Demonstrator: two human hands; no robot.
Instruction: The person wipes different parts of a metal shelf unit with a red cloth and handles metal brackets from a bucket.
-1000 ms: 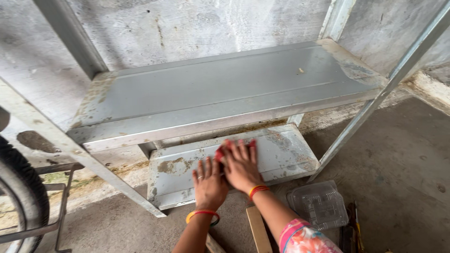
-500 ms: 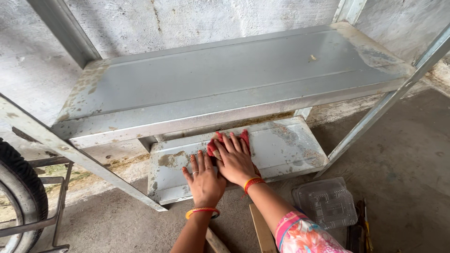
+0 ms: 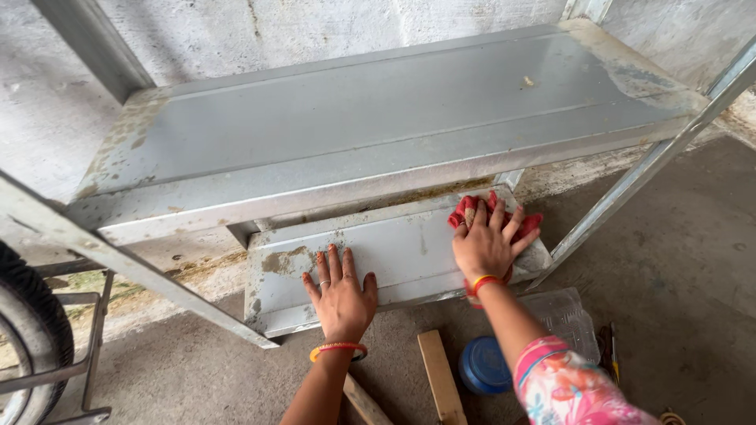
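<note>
Two hands are working on the lower shelf [image 3: 409, 252] of the metal rack: the left hand [image 3: 340, 295] is lying flat and open near the front edge, gripping nothing, only bracing, while the right hand [image 3: 488, 244] is pressing a red cloth [image 3: 480, 208] down with spread fingers at the shelf's right end, the cloth bunched under the palm rather than pinched. By my judgement the middle stretch is looking fairly clean, but a brown patch [image 3: 283, 258] at the left end (just beyond the left fingertips) is waiting for attention. Farther up, the upper shelf [image 3: 378, 118] is showing rusty speckling along its left and right ends, seemingly untouched
</note>
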